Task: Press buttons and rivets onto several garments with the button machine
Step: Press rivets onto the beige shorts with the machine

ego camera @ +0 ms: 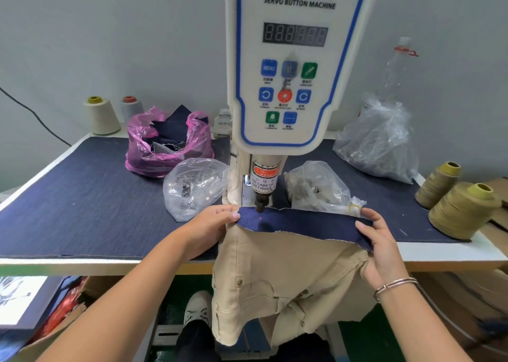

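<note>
A white servo button machine [291,59] stands at the table's middle, and its black punch head [260,201] points down. Under the punch lies a navy fabric strip [302,223] with a red laser dot on it. The strip sits on top of a beige garment [275,273] that hangs off the table's front edge and carries several small metal buttons. My left hand [211,224] pinches the strip's left end together with the garment. My right hand [380,240] grips the strip's right end and the beige cloth below it.
A navy cloth covers the table [82,196]. On it are a pink bag of fabric scraps [167,144], clear bags of metal parts [192,188] [319,185] [379,139], a plastic bottle [398,67] and thread cones [101,115] [464,210]. Boxes sit below the table.
</note>
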